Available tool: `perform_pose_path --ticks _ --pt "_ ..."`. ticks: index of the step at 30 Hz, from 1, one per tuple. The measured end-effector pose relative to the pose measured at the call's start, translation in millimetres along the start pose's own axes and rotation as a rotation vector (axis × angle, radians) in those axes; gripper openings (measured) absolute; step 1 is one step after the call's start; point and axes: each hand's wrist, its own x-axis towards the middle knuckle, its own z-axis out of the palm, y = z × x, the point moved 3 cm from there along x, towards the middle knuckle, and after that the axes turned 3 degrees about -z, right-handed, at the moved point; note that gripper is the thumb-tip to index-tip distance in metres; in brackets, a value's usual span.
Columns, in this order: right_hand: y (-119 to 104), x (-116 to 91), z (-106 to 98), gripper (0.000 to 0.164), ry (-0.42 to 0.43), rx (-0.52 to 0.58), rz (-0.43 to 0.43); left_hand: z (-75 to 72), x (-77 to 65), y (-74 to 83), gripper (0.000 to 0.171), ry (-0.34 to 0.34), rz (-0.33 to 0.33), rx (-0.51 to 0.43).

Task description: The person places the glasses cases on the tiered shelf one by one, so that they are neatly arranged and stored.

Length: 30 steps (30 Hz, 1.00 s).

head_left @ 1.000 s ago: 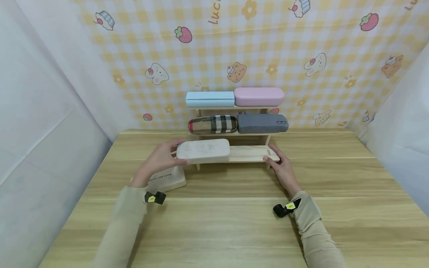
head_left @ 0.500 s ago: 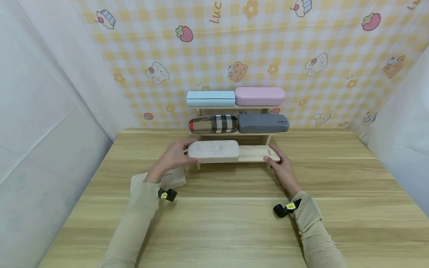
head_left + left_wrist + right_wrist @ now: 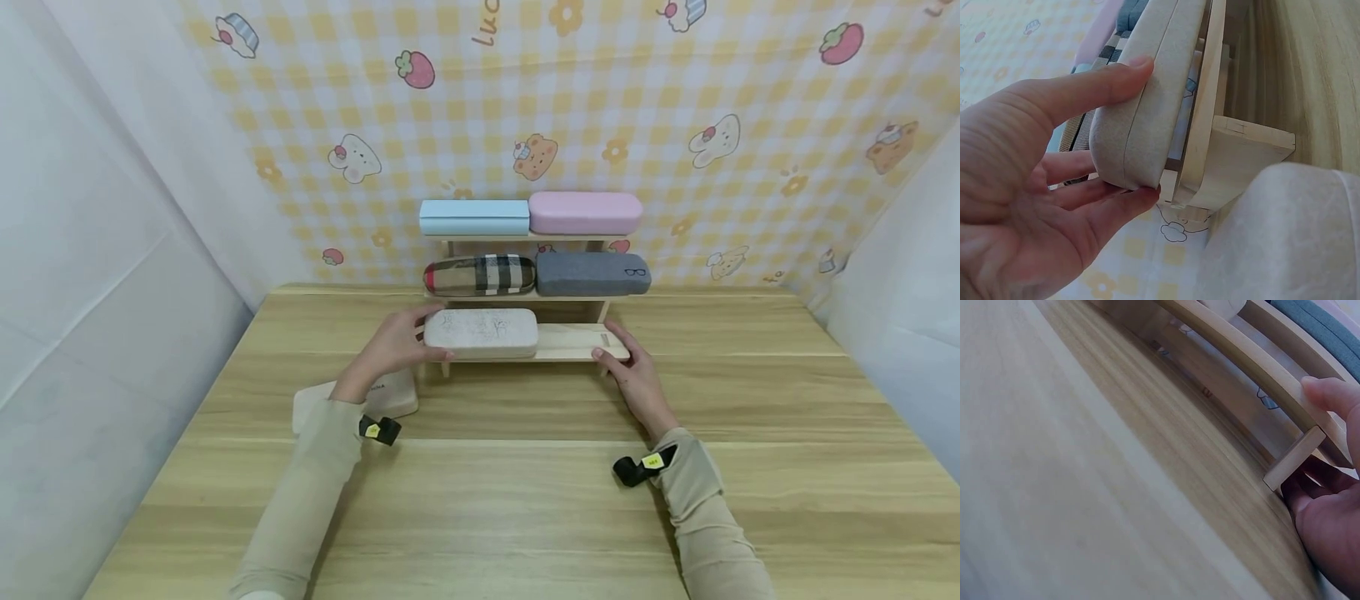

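My left hand [image 3: 395, 343] grips the left end of an off-white glasses case [image 3: 482, 332] with a faint drawn pattern on its lid. This case lies along the left part of the lowest tier of a small wooden rack [image 3: 567, 342]. In the left wrist view, the thumb presses one side of the case [image 3: 1146, 109] and the fingers curl at its end and under edge. At the other end of that tier, my right hand [image 3: 633, 382] holds the board, thumb on the front edge. The right wrist view shows its fingers [image 3: 1313, 481] behind the rack's leg.
The middle tier bears a plaid case [image 3: 480, 276] and a grey case [image 3: 592, 275]. Above them sit a light blue case [image 3: 474, 218] and a pink case [image 3: 585, 213]. Another off-white case [image 3: 393, 397] lies on the table [image 3: 510, 508], partly behind my left forearm. A checked cloth [image 3: 465, 108] hangs behind.
My left hand has slid the off-white case to the right along the lowest tier, and the case now sits straighter on it. My right hand keeps its hold on the rack.
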Motion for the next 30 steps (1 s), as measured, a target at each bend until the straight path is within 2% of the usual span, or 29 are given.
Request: perform_pose_path --ticks 10,13,21,27,30 --pt "0.3 -0.6 -0.6 0.059 0.006 -0.001 0.001 0.4 0.3 0.8 0.08 0.029 0.041 0.076" --pt "4.2 0.9 -1.8 0.06 0.01 -0.004 -0.002 1.3 1.3 1.1 0.079 0.036 0.039 0.058" --pt "30.8 10.9 -3.4 0.062 0.023 -0.02 0.016 3.4 4.1 -3.8 0.067 0.058 -0.063 -0.12" --pt "22.1 10.9 -2.2 0.061 0.025 0.008 -0.003 2.4 3.7 -5.9 0.06 0.045 -0.077 -0.099" --pt "26.5 13.4 -2.6 0.061 0.022 0.027 0.003 2.2 3.3 -6.1 0.059 0.036 -0.09 -0.078"
